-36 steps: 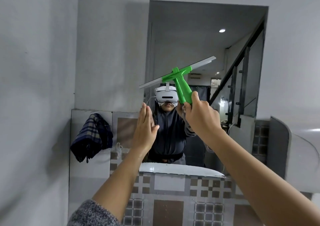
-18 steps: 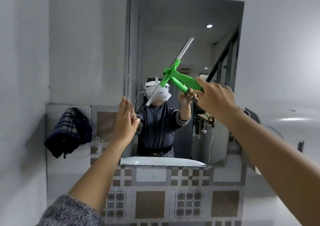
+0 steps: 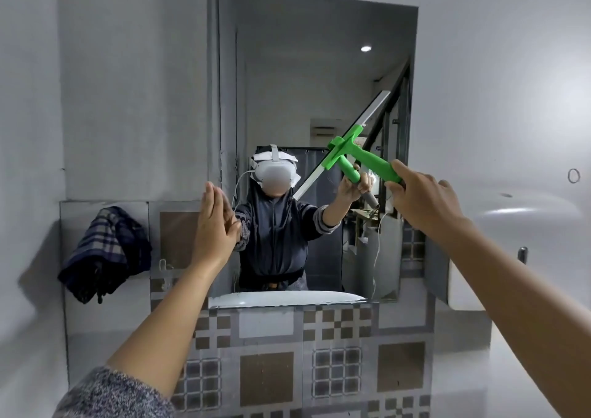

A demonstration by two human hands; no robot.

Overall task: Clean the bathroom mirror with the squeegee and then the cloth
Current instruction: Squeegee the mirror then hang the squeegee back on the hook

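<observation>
On the mirror (image 3: 287,81), I judge streaking the main risk. The cloth (image 3: 105,251) hangs left of it, unused. The squeegee (image 3: 371,161) blade lies diagonally against the glass at right; uneven pressure could make it skip. My right hand (image 3: 422,200) grasps its handle end; my flat, released left hand (image 3: 211,225) may smudge the left edge.

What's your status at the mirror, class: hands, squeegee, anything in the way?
Right hand grips green squeegee, blade slanted against mirror. Left hand open, flat at mirror's left edge. Checked cloth hangs on wall, untouched. Nothing blocking.
</observation>
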